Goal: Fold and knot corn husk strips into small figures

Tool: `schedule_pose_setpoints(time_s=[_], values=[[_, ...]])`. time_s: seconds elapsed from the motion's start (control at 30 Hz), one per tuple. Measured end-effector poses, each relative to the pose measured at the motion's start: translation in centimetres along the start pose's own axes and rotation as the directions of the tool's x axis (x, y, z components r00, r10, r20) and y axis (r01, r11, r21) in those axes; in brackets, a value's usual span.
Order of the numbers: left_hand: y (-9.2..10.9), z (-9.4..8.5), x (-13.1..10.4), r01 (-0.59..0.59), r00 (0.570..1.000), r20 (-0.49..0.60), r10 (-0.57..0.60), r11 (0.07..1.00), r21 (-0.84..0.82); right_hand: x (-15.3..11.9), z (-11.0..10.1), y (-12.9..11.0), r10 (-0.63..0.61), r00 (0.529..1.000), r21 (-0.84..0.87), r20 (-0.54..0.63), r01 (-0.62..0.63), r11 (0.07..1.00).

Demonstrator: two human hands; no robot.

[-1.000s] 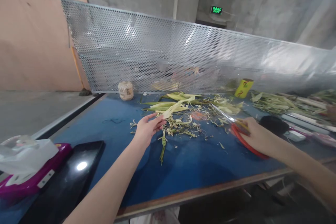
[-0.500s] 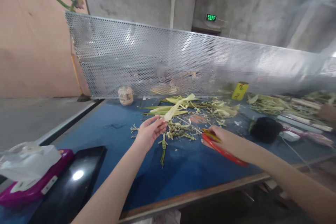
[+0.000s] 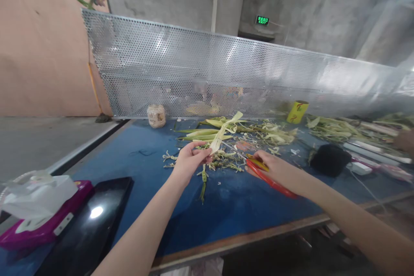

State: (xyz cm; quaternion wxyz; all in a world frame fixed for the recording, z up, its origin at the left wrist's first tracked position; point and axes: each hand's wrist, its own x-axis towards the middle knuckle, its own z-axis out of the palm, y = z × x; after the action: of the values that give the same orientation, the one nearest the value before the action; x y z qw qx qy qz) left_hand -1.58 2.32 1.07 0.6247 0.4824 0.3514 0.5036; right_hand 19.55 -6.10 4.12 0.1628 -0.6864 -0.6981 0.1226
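Note:
A pale corn husk strip (image 3: 217,137) is pinched at its lower end by my left hand (image 3: 191,158), its far end pointing up and away. My right hand (image 3: 270,164) is closed on red-and-yellow-handled scissors (image 3: 273,183), whose blades reach left to the strip's edge. Whether the blades touch it I cannot tell. Beneath and behind my hands, knotted husk pieces (image 3: 223,161) and longer green husks (image 3: 203,133) lie on the blue table (image 3: 246,211). One braided green piece (image 3: 203,181) rests just right of my left hand.
At the left are a purple tissue box (image 3: 64,213) and a black tablet (image 3: 97,215). A white jar (image 3: 156,116) and yellow can (image 3: 296,112) stand by the perforated metal screen (image 3: 181,69). A black object (image 3: 329,159) and more husks lie right; another person's hand (image 3: 404,141) shows there.
My left hand has shifted slightly right with the husk strip. The scissors in my right hand have come a little left, so their blades are closer to the strip.

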Motion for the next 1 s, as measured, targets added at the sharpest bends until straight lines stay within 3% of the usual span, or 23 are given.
schedule_pose_setpoints(time_s=[0.43,0.63,1.0], values=[[-0.30,-0.46,0.23,-0.109,0.991,0.087,0.098,0.985,0.135,-0.51,-0.10,0.49,-0.035,0.997,0.030,0.067,0.033,0.999],[-0.27,-0.41,0.08,-0.174,0.982,0.116,0.152,0.962,0.209,0.03,0.15,0.35,-0.037,0.999,0.059,0.030,0.035,0.998],[-0.14,-0.43,0.06,-0.207,0.977,0.097,0.189,0.949,0.238,-0.06,0.06,0.36,-0.040,0.999,0.052,0.037,0.038,0.998]])
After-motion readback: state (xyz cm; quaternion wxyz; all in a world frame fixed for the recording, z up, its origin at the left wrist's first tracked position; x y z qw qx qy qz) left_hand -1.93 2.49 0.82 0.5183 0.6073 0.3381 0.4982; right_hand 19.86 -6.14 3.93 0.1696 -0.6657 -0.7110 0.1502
